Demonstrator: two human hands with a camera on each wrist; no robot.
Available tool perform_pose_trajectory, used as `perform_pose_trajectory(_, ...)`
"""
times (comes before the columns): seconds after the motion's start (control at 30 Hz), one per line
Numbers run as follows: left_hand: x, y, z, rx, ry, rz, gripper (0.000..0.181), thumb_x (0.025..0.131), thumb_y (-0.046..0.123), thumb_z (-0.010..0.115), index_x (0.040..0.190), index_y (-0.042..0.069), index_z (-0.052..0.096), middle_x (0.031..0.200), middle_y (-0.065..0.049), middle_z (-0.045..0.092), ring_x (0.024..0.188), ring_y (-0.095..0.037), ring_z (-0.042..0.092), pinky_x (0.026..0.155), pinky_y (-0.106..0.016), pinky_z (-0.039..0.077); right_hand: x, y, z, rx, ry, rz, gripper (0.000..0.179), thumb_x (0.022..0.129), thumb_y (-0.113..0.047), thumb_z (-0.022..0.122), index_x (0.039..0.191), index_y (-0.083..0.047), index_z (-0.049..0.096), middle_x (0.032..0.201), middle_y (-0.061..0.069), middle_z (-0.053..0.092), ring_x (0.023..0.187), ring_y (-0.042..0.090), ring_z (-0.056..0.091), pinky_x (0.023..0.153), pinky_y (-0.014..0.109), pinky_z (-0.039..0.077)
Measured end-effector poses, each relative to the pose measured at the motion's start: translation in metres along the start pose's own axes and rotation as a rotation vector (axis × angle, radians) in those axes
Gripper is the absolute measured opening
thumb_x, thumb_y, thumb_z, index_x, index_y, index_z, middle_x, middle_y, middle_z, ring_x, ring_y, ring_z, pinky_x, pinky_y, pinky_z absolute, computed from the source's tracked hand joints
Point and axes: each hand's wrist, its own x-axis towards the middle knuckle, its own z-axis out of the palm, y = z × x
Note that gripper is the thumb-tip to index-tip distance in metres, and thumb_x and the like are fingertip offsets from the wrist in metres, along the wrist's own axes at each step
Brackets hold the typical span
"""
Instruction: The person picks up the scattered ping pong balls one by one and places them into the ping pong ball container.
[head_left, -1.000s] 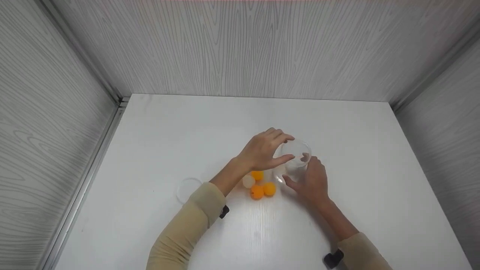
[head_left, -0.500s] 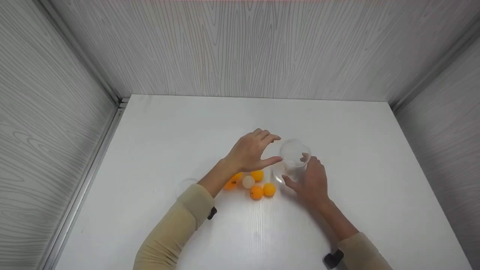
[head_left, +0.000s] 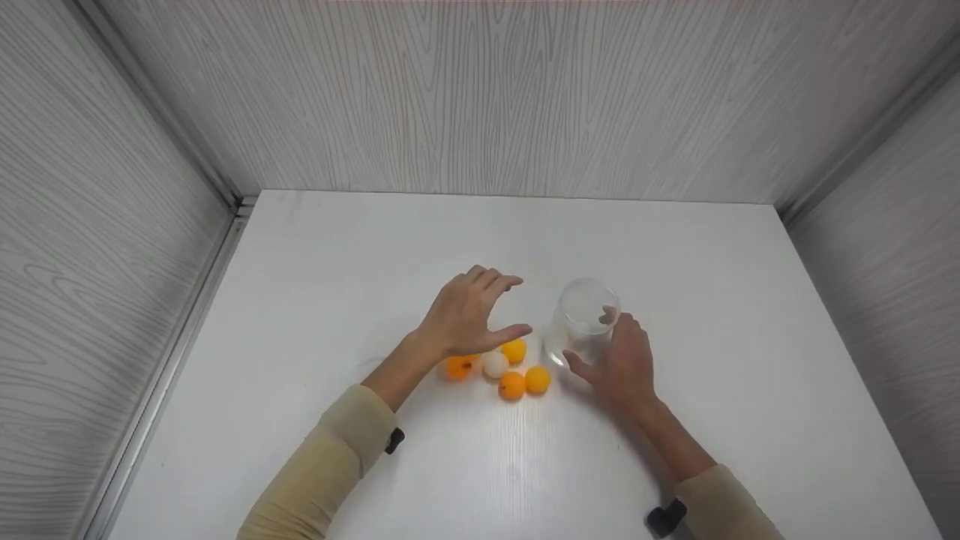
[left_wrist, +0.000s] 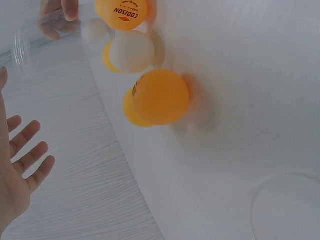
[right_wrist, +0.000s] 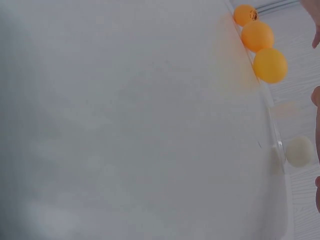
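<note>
My right hand [head_left: 628, 360] grips a clear jar [head_left: 570, 330] low on its side, with fingertips visible through the wall. The jar stands upright, its round mouth facing up. My left hand [head_left: 472, 311] is held apart from the jar, fingers extended and thumb spread, holding nothing. Below and beside it lie several orange table tennis balls [head_left: 512, 386] and a white ball [head_left: 496, 365]; the left hand partly covers this cluster. In the right wrist view another white ball [right_wrist: 299, 151] appears by the jar's wall.
A thin clear round disc [left_wrist: 290, 210] lies flat on the white table [head_left: 712, 300], mostly hidden by my left forearm in the head view. Wood-grain panels [head_left: 480, 97] enclose the back and both sides of the table.
My left hand has moved left, away from the jar's mouth, uncovering more orange balls and covering more of the disc. My right hand and the jar have stayed in place.
</note>
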Motion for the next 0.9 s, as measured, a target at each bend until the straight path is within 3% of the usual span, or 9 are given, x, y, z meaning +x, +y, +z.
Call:
perform_pose_trajectory(0.3, -0.021, -0.011, -0.003, 0.027, -0.004, -0.027, 0.073, 0.091, 0.068, 0.066, 0.144, 0.017, 0.061, 0.123, -0.001, 0.072, 0.113, -0.023, 0.064, 0.096, -0.037, 0.058, 0.001, 0.002, 0.0, 0.041, 0.029, -0.049, 0.087, 0.075, -0.043, 0.09, 0.14, 0.001, 0.051, 0.12, 0.02, 0.063, 0.102, 0.037, 0.058, 0.095, 0.049, 0.052)
perform_pose_trajectory(0.9, -0.053, -0.021, 0.003, 0.028, -0.027, -0.07, 0.084, 0.083, 0.07, 0.072, 0.147, 0.018, 0.06, 0.13, -0.004, 0.073, 0.116, -0.026, 0.065, 0.098, -0.041, 0.058, 0.001, 0.004, 0.002, 0.045, 0.021, -0.032, 0.089, 0.075, -0.045, 0.09, 0.141, 0.0, 0.051, 0.121, 0.018, 0.063, 0.102, 0.035, 0.057, 0.095, 0.047, 0.052)
